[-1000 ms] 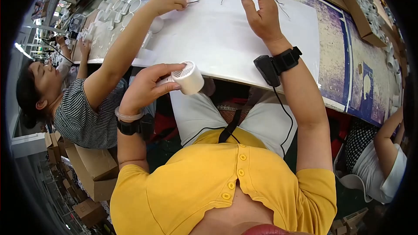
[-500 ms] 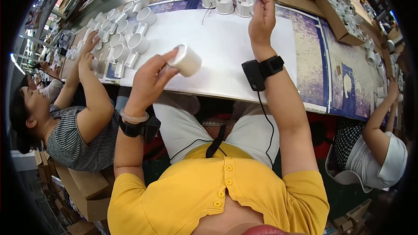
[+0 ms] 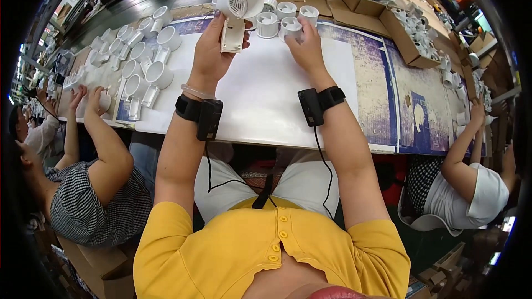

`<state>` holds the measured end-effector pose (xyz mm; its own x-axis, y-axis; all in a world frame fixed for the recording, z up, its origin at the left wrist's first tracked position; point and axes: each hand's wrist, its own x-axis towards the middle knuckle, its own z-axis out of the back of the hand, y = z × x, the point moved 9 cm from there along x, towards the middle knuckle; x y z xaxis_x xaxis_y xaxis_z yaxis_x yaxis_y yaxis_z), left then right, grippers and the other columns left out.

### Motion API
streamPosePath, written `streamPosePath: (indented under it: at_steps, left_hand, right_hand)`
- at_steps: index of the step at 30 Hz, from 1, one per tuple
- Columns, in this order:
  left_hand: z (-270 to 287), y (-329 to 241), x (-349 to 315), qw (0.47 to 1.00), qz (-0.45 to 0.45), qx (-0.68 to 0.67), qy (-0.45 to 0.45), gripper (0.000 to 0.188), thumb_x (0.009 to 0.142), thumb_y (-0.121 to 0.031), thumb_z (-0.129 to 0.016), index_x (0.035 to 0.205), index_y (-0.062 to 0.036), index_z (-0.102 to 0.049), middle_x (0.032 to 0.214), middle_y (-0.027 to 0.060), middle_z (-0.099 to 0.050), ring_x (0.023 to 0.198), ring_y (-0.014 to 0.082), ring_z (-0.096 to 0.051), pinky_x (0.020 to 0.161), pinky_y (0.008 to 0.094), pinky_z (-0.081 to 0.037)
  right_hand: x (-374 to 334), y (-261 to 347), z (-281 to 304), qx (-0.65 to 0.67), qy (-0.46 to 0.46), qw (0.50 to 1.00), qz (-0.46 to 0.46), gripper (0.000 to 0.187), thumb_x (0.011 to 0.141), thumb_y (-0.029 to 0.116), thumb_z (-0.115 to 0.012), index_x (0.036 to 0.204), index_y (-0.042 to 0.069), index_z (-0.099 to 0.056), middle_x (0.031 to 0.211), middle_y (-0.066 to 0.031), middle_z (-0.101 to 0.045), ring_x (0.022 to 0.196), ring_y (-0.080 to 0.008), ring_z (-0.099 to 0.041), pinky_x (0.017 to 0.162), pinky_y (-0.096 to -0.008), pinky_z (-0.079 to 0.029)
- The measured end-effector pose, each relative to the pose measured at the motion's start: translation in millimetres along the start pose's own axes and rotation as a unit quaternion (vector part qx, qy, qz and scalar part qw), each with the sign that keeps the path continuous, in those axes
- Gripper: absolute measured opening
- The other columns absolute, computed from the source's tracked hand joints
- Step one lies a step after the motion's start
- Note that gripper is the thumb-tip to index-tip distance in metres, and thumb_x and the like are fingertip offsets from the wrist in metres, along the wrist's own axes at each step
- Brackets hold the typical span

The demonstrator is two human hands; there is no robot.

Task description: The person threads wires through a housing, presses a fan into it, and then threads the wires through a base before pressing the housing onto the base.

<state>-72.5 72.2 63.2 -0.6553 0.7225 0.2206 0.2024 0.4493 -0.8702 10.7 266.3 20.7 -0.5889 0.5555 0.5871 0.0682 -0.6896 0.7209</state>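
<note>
In my left hand (image 3: 213,50) is a white plastic cylinder housing (image 3: 240,1) with a flat rectangular bracket (image 3: 233,36). Its round mouth is tilted up and toward me, and slots show inside. My right hand (image 3: 307,47) has its fingers closed around a short white cup-like fan part (image 3: 291,27) at the far side of the white sheet (image 3: 266,99). More of these round fan parts (image 3: 267,25) stand close beside it, some behind the housing.
Several white housings with brackets (image 3: 159,75) stand in rows at the left. Cardboard boxes (image 3: 407,36) of small white parts lie at the back right. One co-worker (image 3: 100,188) sits at my left, another (image 3: 457,188) at my right.
My left hand has carried the housing up and away from me, turning its bracket into view. My right hand has come down onto the fan part and closed on it.
</note>
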Motion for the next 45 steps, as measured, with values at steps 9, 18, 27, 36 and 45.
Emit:
streamPosePath:
  at_steps: [9, 18, 27, 36, 45]
  left_hand:
    - [12, 27, 17, 0.972, 0.001, -0.227, 0.058, 0.045, 0.099, -0.043, -0.036, 0.118, -0.0071, -0.053, 0.096, 0.0089, -0.062, 0.08, 0.0167, -0.06, 0.069, 0.0311, -0.051]
    - [-26, 69, 0, 0.965, 0.135, -0.206, 0.09, 0.045, 0.098, -0.044, -0.037, 0.118, -0.0077, -0.053, 0.096, 0.0083, -0.062, 0.077, 0.0152, -0.058, 0.069, 0.032, -0.052]
    - [1, 55, 9, 0.943, 0.098, -0.315, 0.045, 0.048, 0.096, -0.048, -0.04, 0.117, -0.0077, -0.054, 0.094, 0.0076, -0.059, 0.077, 0.016, -0.054, 0.067, 0.03, -0.047]
    - [14, 48, 13, 0.952, 0.067, -0.297, 0.005, 0.048, 0.094, -0.049, -0.042, 0.116, -0.008, -0.054, 0.093, 0.0068, -0.058, 0.075, 0.0153, -0.051, 0.063, 0.0282, -0.043]
    - [19, 47, 16, 0.959, 0.057, -0.278, 0.006, 0.054, 0.092, -0.055, -0.042, 0.116, -0.0077, -0.054, 0.092, 0.0067, -0.058, 0.075, 0.0149, -0.052, 0.064, 0.0283, -0.044]
  right_hand:
    - [-2, -15, 11, 0.081, 0.047, 0.988, -0.126, 0.044, 0.087, 0.015, -0.056, 0.128, 0.001, -0.046, 0.125, -0.0132, -0.051, 0.112, -0.0195, -0.051, 0.093, -0.0317, -0.043]
    - [-10, -23, -11, 0.218, 0.075, 0.959, -0.167, 0.057, 0.091, 0.023, -0.047, 0.139, -0.002, -0.029, 0.14, -0.0177, -0.038, 0.131, -0.0238, -0.035, 0.107, -0.0336, -0.027]
    - [-3, -28, 2, 0.238, -0.002, 0.959, -0.153, 0.057, 0.086, 0.018, -0.05, 0.137, -0.001, -0.032, 0.145, -0.0244, -0.028, 0.137, -0.0334, -0.022, 0.112, -0.0376, -0.017]
    - [-7, -10, -4, -0.092, 0.095, 0.991, 0.03, 0.045, 0.084, 0.019, -0.058, 0.127, 0.007, -0.05, 0.141, -0.0198, -0.035, 0.129, -0.0325, -0.036, 0.104, -0.0369, -0.031]
    - [-31, 60, -32, -0.087, 0.249, 0.965, -0.017, 0.042, 0.082, 0.026, -0.067, 0.116, 0.004, -0.056, 0.103, -0.0094, -0.062, 0.085, -0.0177, -0.059, 0.074, -0.0309, -0.048]
